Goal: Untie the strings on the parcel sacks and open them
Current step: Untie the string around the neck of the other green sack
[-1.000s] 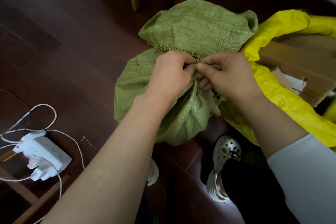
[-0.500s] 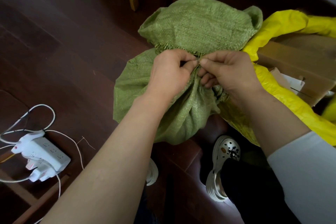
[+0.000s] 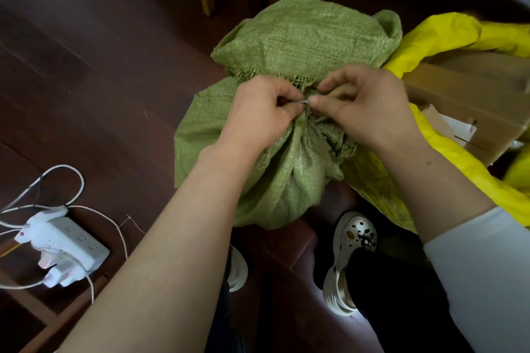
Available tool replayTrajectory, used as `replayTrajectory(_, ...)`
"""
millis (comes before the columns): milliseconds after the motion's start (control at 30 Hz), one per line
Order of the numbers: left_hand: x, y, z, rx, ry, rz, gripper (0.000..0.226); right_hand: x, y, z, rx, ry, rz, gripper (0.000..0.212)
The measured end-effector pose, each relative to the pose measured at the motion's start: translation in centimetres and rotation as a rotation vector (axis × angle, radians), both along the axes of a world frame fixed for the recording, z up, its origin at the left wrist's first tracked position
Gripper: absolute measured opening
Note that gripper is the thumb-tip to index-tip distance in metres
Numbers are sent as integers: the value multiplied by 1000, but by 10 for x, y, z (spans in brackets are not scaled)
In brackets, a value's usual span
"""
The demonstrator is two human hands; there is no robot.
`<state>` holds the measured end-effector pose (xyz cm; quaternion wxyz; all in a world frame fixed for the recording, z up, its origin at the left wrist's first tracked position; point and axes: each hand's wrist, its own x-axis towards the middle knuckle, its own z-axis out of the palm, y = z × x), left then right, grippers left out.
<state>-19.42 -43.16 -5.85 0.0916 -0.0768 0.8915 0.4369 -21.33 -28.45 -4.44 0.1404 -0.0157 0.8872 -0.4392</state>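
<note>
The dark wooden floor (image 3: 120, 71) takes up most of my view, and the green sack (image 3: 275, 180) stands on it just ahead of my feet, bulging below a gathered neck. A yellow sack (image 3: 447, 34) leans against its right side, already gaping over a cardboard box (image 3: 473, 100). To my left, well apart, lies a white power strip (image 3: 71, 241).

The green sack's long axis runs up from the floor toward me. Its loose, frayed mouth flops over the neck, away from me.

My left hand (image 3: 258, 114) and right hand (image 3: 370, 106) meet at that neck, each with thumb and forefinger pinched on the string (image 3: 304, 101). Only a short pale length shows, lying crosswise between my fingertips; the rest is buried in the folds.

I judge I am mid-untying, working the knot on this sack, with the neck not yet released. Next I need to tease one strand out of the knot without pulling both ends apart, which would tighten it. Then I would unwind the string and spread the mouth.
</note>
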Motion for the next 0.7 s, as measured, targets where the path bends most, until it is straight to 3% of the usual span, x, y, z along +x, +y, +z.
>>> replayTrajectory(67, 1, 0, -1, -16, 3, 6, 8, -5, 8, 5, 158, 103, -124, 24)
replayTrajectory(133, 1, 1, -2, -28, -4, 0, 10, -6, 15, 14, 273, 335, -229, 35)
replayTrajectory(200, 0, 0, -1, -40, 2, -3, 10, -2, 14, 22, 258, 637, -213, 30)
replayTrajectory(233, 0, 0, -1, -47, 11, -6, 11, -1, 10, 22, 150, 707, -137, 25)
replayTrajectory(267, 0, 0, -1, -55, 21, -10, 11, 2, 5, 21, 18, 669, -50, 23)
replayTrajectory(333, 1, 0, -1, -68, 40, -21, 11, 5, -8, 17, -94, 396, 45, 21)
replayTrajectory(400, 2, 0, -2, -64, 52, -38, 10, 4, -10, 7, 80, 183, 112, 17)
replayTrajectory(467, 1, -1, -3, -63, 42, -48, 9, 2, -5, -1, 266, 150, 183, 21)
replayTrajectory(700, 1, 1, -1, -94, 61, -116, 14, 2, -3, -2, 389, 169, 273, 22)
